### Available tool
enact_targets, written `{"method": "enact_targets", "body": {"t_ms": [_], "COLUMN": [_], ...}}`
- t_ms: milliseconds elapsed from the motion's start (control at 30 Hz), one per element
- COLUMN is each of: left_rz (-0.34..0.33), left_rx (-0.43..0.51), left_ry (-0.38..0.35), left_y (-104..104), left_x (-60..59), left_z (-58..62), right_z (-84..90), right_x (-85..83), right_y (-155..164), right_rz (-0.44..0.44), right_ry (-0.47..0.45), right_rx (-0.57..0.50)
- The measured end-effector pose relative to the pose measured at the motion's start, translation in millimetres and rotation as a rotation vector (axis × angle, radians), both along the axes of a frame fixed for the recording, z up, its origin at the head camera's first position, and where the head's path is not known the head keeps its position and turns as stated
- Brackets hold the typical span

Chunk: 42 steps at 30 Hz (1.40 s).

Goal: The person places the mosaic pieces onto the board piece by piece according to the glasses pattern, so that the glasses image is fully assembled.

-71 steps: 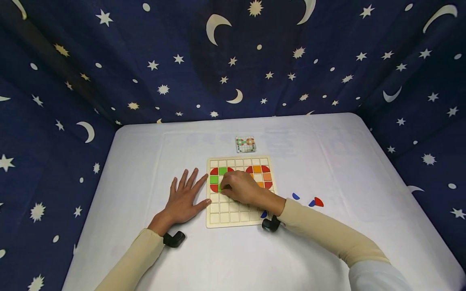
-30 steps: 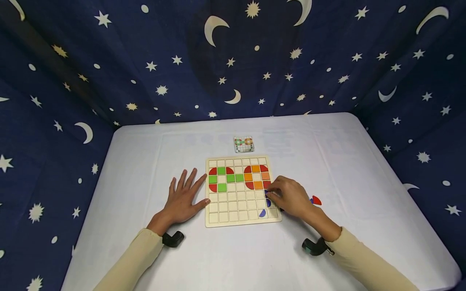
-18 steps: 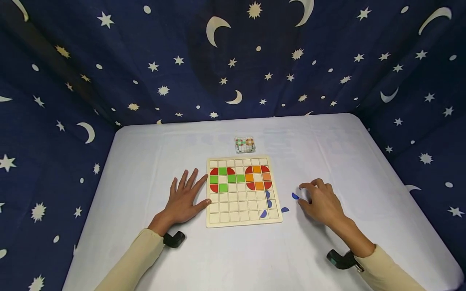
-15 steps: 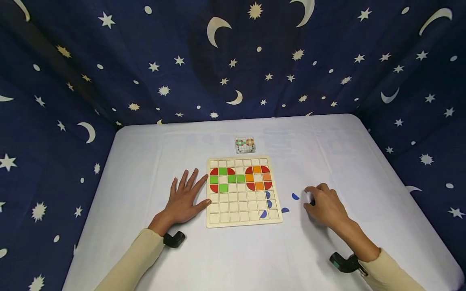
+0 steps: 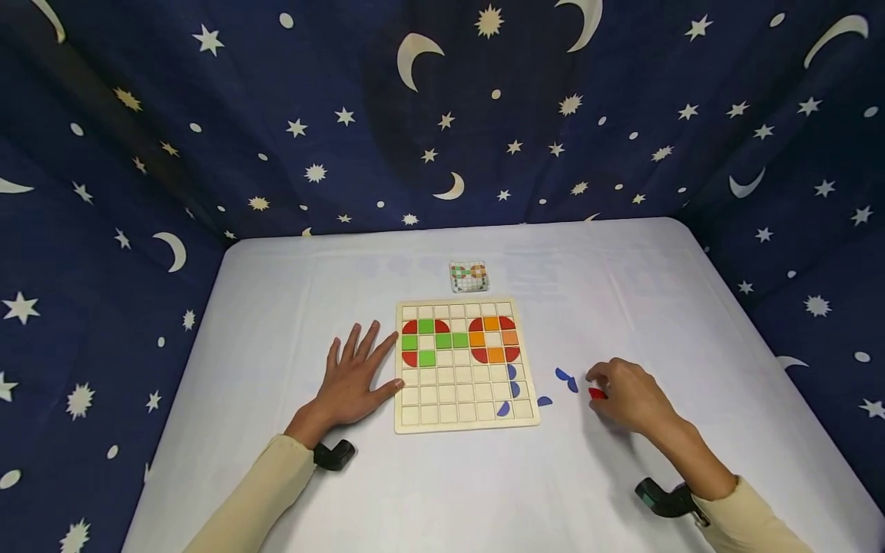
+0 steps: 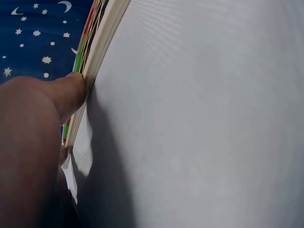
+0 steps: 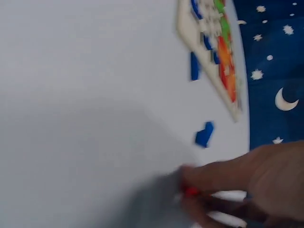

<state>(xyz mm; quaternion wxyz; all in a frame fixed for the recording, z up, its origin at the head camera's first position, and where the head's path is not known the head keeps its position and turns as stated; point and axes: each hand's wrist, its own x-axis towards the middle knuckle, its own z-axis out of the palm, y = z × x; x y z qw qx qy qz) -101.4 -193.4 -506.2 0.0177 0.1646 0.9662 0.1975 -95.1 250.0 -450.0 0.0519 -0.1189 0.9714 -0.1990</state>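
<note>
White table (image 5: 429, 491), starry blue drapes (image 5: 207, 115)

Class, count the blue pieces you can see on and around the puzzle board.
6: three on the board at its right edge, three on the table beside it. The right hand may hide more.

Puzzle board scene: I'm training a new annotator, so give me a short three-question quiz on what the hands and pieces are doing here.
1. True or false: the left hand lies flat with its fingers touching the wooden board.
2. What colour is the piece that the right hand pinches?
3. How many blue pieces lie on the table off the board? A two, B three, C five.

Key
1. True.
2. Red.
3. B, three.
</note>
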Motion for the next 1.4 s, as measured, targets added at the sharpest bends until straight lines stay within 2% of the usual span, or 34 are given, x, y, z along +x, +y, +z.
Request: {"method": "enact_targets", "body": {"t_ms": [200,367,500,600,833,967,1233,1400], "left_rz": [0.009,0.01,0.005,0.006,0.004,0.002,-0.001,0.0], "left_rx": [-0.032,-0.035,-0.044,-0.046,-0.047,-0.033,-0.041,-0.045], "left_ry": [-0.022,-0.029,-0.031,-0.035,-0.035,-0.022,-0.039,-0.041], "left_y": [1.3,1.0,0.2,-0.7,-2.4,-1.6,0.0,0.9], "left_x": [2.3,2.4,1.3,0.9,0.0,-0.1,0.5,0.7], "left_z": [6.8,8.2,6.5,5.8,5.4,5.9,7.2,8.3], "right_z": [-7.6,-11.4,-8.9,-4.9,-4.4,-10.6,-16.3,-18.1], "right_x": [3.6,-0.2,-8.3,-18.5,-41.5,-50.4,-56.7,-59.7], "right_y": [8.2,4.8,-9.7,-32.1,-98.7,-128.9,-156.6,-161.6], "right_rz": [0.015,0.032,0.036,0.034,0.062,0.109,0.126,0.13], "right_ry": [0.033,-0.017,0.041,0.059,-0.025,-0.07,-0.173,-0.186], "right_rx": [-0.089,-0.124,-0.165,-0.271,-0.588,-0.706,-0.761,-0.756]}}
